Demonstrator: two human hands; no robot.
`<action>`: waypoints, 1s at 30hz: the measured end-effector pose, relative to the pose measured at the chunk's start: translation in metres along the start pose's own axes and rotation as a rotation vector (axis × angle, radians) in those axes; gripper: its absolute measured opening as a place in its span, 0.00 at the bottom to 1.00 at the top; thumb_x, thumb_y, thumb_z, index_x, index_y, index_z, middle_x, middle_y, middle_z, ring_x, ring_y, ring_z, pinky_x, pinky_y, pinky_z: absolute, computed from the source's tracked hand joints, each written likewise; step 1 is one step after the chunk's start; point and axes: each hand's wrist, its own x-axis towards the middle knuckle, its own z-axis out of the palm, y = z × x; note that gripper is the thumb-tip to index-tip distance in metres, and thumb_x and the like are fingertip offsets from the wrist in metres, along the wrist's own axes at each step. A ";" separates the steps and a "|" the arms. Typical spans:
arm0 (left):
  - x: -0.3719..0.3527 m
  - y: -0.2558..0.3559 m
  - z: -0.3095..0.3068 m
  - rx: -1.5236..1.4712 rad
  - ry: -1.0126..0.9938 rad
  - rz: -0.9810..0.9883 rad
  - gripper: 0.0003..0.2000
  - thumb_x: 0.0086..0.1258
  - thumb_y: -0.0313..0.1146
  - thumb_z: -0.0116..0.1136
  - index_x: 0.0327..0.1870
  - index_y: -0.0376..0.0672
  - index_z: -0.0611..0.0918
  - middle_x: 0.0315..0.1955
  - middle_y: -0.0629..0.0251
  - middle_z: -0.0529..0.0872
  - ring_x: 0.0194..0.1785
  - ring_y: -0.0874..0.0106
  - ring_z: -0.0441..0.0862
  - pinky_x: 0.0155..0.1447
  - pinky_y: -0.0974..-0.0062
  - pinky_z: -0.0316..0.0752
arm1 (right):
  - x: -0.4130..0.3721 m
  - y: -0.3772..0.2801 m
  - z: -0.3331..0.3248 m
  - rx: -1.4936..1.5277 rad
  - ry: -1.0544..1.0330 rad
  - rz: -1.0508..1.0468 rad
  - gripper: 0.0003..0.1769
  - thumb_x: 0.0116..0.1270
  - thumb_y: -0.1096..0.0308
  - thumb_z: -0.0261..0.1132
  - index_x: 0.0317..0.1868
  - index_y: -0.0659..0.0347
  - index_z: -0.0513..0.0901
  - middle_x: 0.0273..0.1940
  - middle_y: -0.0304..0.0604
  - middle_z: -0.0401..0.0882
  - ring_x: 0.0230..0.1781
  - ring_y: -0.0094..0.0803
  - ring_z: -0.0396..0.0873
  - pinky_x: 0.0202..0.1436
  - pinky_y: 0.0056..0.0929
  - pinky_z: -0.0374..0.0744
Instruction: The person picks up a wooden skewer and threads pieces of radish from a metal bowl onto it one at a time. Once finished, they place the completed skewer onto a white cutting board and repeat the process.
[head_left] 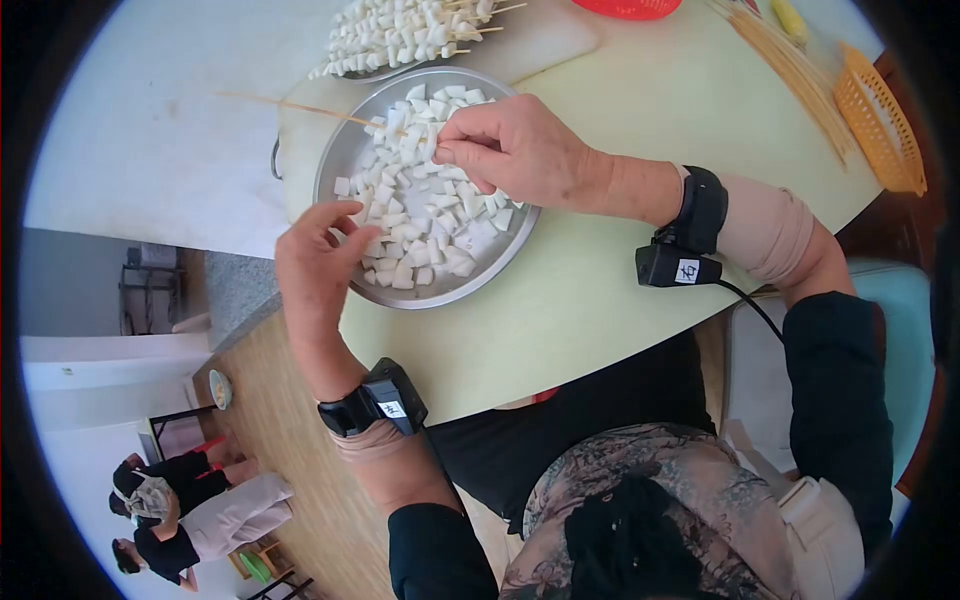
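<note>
Over a round metal pan [527, 232] of white cut pieces [408, 235], my right hand [515, 148] is closed on a thin wooden skewer [318, 109]. Several white pieces are threaded on it close to the fingers, and its bare end points left past the pan's rim. At the pan's left side is my left hand [318, 255], thumb and fingers apart, the tips just above or touching the loose pieces. I see nothing held in it.
A heap of filled skewers [400, 35] lies behind the pan on a white board [550, 40]. Bare skewers [790, 75] and a yellow basket [880, 120] sit at the right. A red container [630, 8] is at the back. Two people [180, 510] are in the room, lower left.
</note>
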 end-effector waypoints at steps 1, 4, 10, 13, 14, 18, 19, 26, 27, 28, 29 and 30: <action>-0.001 0.004 0.001 0.177 -0.092 0.034 0.13 0.53 0.25 0.65 0.41 0.37 0.83 0.24 0.69 0.80 0.22 0.82 0.69 0.27 0.83 0.65 | 0.000 0.001 0.001 -0.004 0.004 -0.012 0.07 0.64 0.70 0.58 0.33 0.65 0.80 0.15 0.33 0.71 0.16 0.15 0.66 0.21 0.19 0.66; 0.001 0.001 0.014 0.235 -0.074 0.125 0.16 0.51 0.24 0.64 0.44 0.39 0.82 0.25 0.66 0.80 0.22 0.79 0.70 0.28 0.80 0.68 | 0.000 0.004 0.003 -0.023 0.030 -0.060 0.09 0.61 0.68 0.59 0.32 0.66 0.81 0.16 0.43 0.76 0.16 0.25 0.74 0.26 0.26 0.73; 0.005 0.010 0.035 -0.105 -0.092 0.169 0.16 0.54 0.20 0.60 0.46 0.39 0.81 0.29 0.66 0.80 0.28 0.79 0.76 0.33 0.81 0.72 | -0.001 0.008 0.008 0.000 -0.012 -0.062 0.07 0.65 0.71 0.58 0.34 0.65 0.80 0.17 0.34 0.72 0.18 0.15 0.68 0.22 0.18 0.67; 0.006 0.001 0.028 -0.200 -0.030 0.102 0.15 0.56 0.18 0.59 0.47 0.38 0.81 0.30 0.67 0.80 0.31 0.79 0.77 0.36 0.82 0.74 | -0.001 0.006 0.005 0.025 -0.033 -0.033 0.07 0.64 0.71 0.58 0.34 0.66 0.80 0.18 0.34 0.72 0.19 0.15 0.68 0.22 0.17 0.67; 0.007 -0.004 0.025 -0.217 -0.004 0.075 0.15 0.57 0.18 0.58 0.47 0.36 0.80 0.31 0.67 0.80 0.32 0.79 0.77 0.38 0.83 0.75 | -0.002 0.005 0.005 0.028 -0.031 -0.032 0.07 0.64 0.71 0.58 0.34 0.66 0.80 0.18 0.34 0.72 0.19 0.15 0.68 0.22 0.17 0.67; 0.010 -0.015 0.019 -0.568 0.066 -0.024 0.14 0.59 0.18 0.57 0.48 0.30 0.78 0.35 0.62 0.79 0.35 0.76 0.79 0.41 0.81 0.78 | -0.003 0.002 0.002 0.010 -0.040 -0.025 0.08 0.63 0.69 0.58 0.33 0.65 0.80 0.17 0.36 0.73 0.18 0.18 0.70 0.23 0.20 0.69; 0.010 -0.015 0.017 -0.554 0.070 -0.019 0.14 0.59 0.18 0.57 0.48 0.30 0.78 0.35 0.62 0.79 0.35 0.76 0.79 0.41 0.81 0.78 | -0.003 0.002 0.002 -0.004 -0.033 -0.028 0.09 0.62 0.67 0.58 0.32 0.65 0.81 0.15 0.39 0.75 0.17 0.21 0.73 0.25 0.23 0.72; 0.014 -0.033 0.003 -0.945 0.495 -0.172 0.11 0.64 0.21 0.56 0.46 0.28 0.77 0.36 0.58 0.82 0.37 0.70 0.82 0.40 0.79 0.80 | -0.003 0.007 0.002 -0.210 -0.081 -0.265 0.08 0.61 0.68 0.60 0.31 0.64 0.81 0.20 0.47 0.77 0.19 0.37 0.76 0.26 0.30 0.73; 0.015 -0.041 0.003 -0.987 0.550 -0.169 0.11 0.64 0.21 0.56 0.47 0.28 0.76 0.36 0.57 0.82 0.37 0.70 0.82 0.40 0.79 0.80 | -0.004 0.005 0.002 -0.218 -0.103 -0.240 0.07 0.60 0.68 0.60 0.31 0.64 0.81 0.21 0.49 0.77 0.20 0.40 0.76 0.27 0.31 0.73; 0.015 -0.045 0.001 -1.010 0.586 -0.159 0.11 0.64 0.21 0.55 0.47 0.28 0.76 0.36 0.57 0.82 0.37 0.69 0.82 0.40 0.79 0.81 | -0.005 0.004 0.002 -0.229 -0.124 -0.211 0.07 0.60 0.68 0.60 0.31 0.64 0.80 0.23 0.50 0.77 0.21 0.43 0.76 0.27 0.33 0.73; 0.015 -0.049 0.000 -1.047 0.612 -0.161 0.10 0.64 0.21 0.55 0.45 0.28 0.76 0.37 0.56 0.81 0.38 0.69 0.82 0.41 0.79 0.81 | -0.004 0.003 0.002 -0.226 -0.127 -0.233 0.07 0.60 0.68 0.60 0.31 0.64 0.80 0.23 0.50 0.77 0.21 0.43 0.76 0.27 0.33 0.73; 0.015 -0.047 -0.002 -1.072 0.640 -0.163 0.10 0.65 0.21 0.55 0.45 0.28 0.76 0.37 0.56 0.81 0.39 0.68 0.82 0.41 0.79 0.81 | -0.004 0.003 0.002 -0.244 -0.130 -0.233 0.07 0.60 0.69 0.60 0.30 0.64 0.80 0.22 0.50 0.77 0.21 0.43 0.76 0.27 0.32 0.73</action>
